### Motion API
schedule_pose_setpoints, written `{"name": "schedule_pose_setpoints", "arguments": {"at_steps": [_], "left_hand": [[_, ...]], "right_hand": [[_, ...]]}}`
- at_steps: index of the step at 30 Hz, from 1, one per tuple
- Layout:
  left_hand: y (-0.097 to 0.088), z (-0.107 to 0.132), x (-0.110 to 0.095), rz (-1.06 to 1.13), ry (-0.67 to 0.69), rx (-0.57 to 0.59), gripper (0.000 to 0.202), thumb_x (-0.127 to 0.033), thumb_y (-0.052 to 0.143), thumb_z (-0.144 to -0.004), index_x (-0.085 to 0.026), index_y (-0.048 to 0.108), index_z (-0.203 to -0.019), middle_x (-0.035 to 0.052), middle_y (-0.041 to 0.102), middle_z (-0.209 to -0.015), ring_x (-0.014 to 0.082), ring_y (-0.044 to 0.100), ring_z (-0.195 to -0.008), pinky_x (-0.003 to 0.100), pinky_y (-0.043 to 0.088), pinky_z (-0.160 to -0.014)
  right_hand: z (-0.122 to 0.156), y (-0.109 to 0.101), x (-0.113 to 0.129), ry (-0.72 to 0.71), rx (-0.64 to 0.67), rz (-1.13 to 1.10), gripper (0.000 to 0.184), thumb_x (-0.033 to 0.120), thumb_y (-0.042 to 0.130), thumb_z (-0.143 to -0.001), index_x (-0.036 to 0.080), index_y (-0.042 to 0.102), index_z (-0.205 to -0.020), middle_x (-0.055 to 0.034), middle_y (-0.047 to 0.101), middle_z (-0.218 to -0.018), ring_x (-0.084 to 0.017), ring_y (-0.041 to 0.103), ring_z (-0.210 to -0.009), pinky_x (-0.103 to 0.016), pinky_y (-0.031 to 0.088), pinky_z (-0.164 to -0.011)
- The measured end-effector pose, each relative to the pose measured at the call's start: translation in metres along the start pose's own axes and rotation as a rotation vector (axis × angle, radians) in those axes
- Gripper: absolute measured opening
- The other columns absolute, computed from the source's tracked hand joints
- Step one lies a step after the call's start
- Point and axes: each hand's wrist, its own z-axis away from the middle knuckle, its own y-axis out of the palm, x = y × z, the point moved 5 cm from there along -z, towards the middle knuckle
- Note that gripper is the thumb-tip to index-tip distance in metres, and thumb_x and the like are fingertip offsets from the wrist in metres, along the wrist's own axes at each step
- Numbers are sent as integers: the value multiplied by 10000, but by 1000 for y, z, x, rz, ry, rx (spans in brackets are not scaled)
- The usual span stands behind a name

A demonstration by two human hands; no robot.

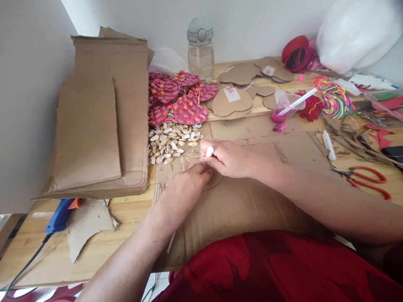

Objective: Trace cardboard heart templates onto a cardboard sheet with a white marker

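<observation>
My right hand (225, 158) is closed round a white marker (209, 152), its blunt end pointing up. Just below it, my left hand (189, 182) presses its bent fingers onto a small rounded cardboard cutout (215, 181). The cutout lies on a large cardboard sheet (252, 205) in front of me; the hands hide most of its outline and the marker's tip. My two hands touch or nearly touch. Close beyond them is a heap of peanut shells (171, 140).
Red decorated pieces (190, 110), cardboard cutouts (233, 100) and a water bottle (200, 56) stand behind. At left are stacked cardboard sheets (88, 138) and a blue glue gun (59, 216). Orange-handled pliers (367, 176), a white tube (329, 145) and a pink cup (285, 110) lie right.
</observation>
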Motion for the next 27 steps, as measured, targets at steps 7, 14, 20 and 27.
{"name": "schedule_pose_setpoints", "arguments": {"at_steps": [7, 14, 20, 27], "left_hand": [[-2, 0, -1, -65, 25, -31, 338, -85, 493, -991, -217, 659, -1254, 43, 676, -1212, 207, 724, -923, 320, 588, -749], [-3, 0, -1, -175, 89, -57, 309, -90, 490, -986, -204, 659, -1219, 47, 690, -1125, 200, 722, -889, 288, 562, -667], [0, 5, -2, -221, 81, -59, 292, -146, 463, -1014, -203, 612, -1258, 61, 661, -1156, 199, 706, -864, 284, 551, -569], [5, 3, -2, -146, 107, -30, 311, -108, 435, -1017, -166, 592, -1279, 85, 628, -1218, 198, 679, -996, 306, 606, -746]], "right_hand": [[-2, -3, -1, 42, 21, 83, 144, 319, 450, -993, 220, 458, -888, -38, 612, -779, -186, 548, -735, -296, 363, -701], [-1, -3, -3, 58, 5, 32, 127, 302, 478, -987, 220, 464, -890, -30, 617, -798, -175, 551, -738, -288, 364, -704], [0, -6, -2, 85, -8, 22, 142, 309, 482, -997, 213, 478, -893, -19, 622, -783, -161, 551, -713, -279, 366, -701], [5, -9, -3, 135, 9, 85, 149, 315, 479, -995, 203, 500, -898, -25, 625, -774, -160, 542, -705, -276, 355, -685]]}}
